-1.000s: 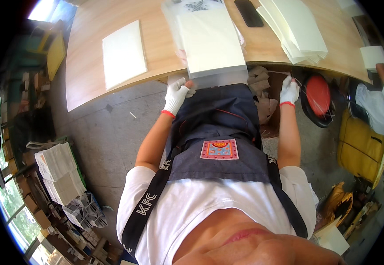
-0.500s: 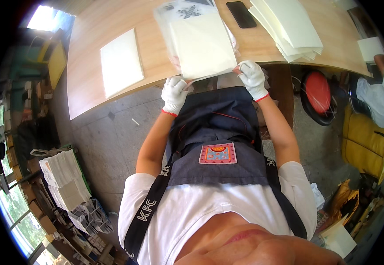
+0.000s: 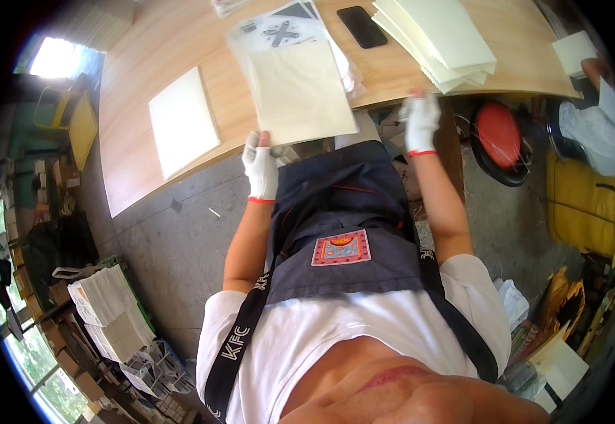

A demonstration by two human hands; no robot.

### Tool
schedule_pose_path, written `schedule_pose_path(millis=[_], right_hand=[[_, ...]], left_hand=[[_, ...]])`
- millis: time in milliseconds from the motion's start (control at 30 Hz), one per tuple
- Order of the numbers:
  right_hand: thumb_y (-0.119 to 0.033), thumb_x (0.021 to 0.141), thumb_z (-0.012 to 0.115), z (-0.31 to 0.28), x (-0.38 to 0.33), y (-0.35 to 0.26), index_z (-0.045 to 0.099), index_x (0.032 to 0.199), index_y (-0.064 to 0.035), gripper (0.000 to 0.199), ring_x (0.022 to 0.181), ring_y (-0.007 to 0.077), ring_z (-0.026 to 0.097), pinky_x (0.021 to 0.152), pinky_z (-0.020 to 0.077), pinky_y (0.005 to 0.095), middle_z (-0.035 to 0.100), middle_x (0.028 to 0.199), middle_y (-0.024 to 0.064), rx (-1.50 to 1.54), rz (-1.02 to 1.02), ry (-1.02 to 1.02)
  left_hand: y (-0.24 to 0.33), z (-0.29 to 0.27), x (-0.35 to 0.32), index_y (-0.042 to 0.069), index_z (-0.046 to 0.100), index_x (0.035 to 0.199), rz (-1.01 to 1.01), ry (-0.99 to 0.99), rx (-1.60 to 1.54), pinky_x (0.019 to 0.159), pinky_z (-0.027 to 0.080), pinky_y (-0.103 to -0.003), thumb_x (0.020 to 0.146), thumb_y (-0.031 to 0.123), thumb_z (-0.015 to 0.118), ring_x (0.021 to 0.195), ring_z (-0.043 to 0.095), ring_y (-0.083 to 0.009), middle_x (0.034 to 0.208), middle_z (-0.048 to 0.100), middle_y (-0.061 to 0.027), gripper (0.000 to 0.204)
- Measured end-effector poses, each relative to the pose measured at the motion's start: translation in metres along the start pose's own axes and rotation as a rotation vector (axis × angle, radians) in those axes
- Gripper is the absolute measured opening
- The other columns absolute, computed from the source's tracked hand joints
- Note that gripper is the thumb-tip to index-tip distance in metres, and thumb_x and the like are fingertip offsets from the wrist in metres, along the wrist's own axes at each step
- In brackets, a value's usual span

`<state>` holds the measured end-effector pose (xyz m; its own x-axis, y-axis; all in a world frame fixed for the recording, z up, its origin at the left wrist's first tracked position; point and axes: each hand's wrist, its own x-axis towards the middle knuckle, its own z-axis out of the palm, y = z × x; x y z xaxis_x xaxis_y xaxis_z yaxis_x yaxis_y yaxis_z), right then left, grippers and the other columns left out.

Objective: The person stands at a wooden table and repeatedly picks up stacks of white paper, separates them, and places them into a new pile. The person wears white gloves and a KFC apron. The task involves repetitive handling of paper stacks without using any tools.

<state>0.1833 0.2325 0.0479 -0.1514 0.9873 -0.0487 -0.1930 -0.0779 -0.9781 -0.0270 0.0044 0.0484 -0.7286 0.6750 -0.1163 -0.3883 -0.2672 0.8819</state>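
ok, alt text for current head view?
White-gloved left hand at the near left corner of a cream sheet overhanging a wooden table's edge; the blurred, gloved right hand is apart from it. A dark phone and a fanned paper stack lie farther right.

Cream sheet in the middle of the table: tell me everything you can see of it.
The cream sheet is plain, rectangular and flat, paper or card by its look; whether it is one layer or several can't be told. It lies slightly askew over clear printed plastic, its near right corner jutting past the edge of the wooden table. The left hand is at its near left corner, grip unclear; the right hand is apart from it.
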Motion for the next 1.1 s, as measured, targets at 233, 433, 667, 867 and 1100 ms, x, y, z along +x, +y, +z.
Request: schedule_pose_path(millis=[233,433,667,867,1100], right_hand=[[-0.049,0.089,0.048,-0.078,0.081,-0.070,0.062,0.090,-0.0083,0.044,0.040,0.0060,0.040,0.035,0.0300,0.0218,0.050,0.057,-0.0019,-0.530,0.073,0.017],[-0.031,0.088,0.054,-0.081,0.117,-0.066,0.063,0.102,-0.0054,0.030,0.039,0.0053,0.036,0.033,0.0237,0.0203,0.049,0.060,-0.0021,-0.378,0.192,0.012],[-0.018,0.089,0.051,-0.100,0.141,-0.043,0.057,0.116,-0.0063,0.030,0.042,0.0033,0.035,0.033,0.0214,0.0184,0.049,0.064,-0.0024,-0.096,0.267,-0.041],[-0.023,0.091,0.052,-0.078,0.080,-0.080,0.053,0.087,-0.0111,0.012,0.046,0.0074,0.041,0.034,0.0297,0.0181,0.046,0.062,-0.0007,0.240,0.631,-0.081],[-0.022,0.093,0.048,-0.143,0.127,-0.051,0.049,0.106,-0.0061,0.020,0.057,0.0117,0.049,0.042,0.0396,0.0188,0.055,0.080,0.0079,0.247,0.238,-0.006]], left_hand=[[0.102,-0.051,0.013,0.001,0.053,0.097,0.251,0.121,0.003,0.057,0.049,-0.028,0.092,0.019,0.052,0.057,0.054,-0.0132,0.064,0.054,-0.0046,0.019],[0.139,-0.177,0.040,-0.001,0.054,0.102,0.247,0.373,0.208,0.060,0.054,-0.031,0.091,0.017,0.054,0.054,0.055,-0.0137,0.065,0.055,-0.0042,0.022],[0.123,-0.227,0.044,-0.002,0.058,0.103,0.003,0.623,0.536,0.053,0.051,-0.026,0.087,0.015,0.056,0.051,0.054,-0.0113,0.068,0.057,-0.0037,0.024],[0.141,-0.196,0.035,0.012,0.060,0.112,-0.039,0.777,1.756,0.071,0.050,-0.033,0.078,0.022,0.064,0.079,0.062,-0.0215,0.091,0.063,-0.0109,0.036],[0.074,-0.088,0.080,0.005,0.064,0.098,0.837,0.117,1.330,0.078,0.048,-0.035,0.078,0.010,0.067,0.090,0.061,-0.0255,0.096,0.064,-0.0098,0.021]])
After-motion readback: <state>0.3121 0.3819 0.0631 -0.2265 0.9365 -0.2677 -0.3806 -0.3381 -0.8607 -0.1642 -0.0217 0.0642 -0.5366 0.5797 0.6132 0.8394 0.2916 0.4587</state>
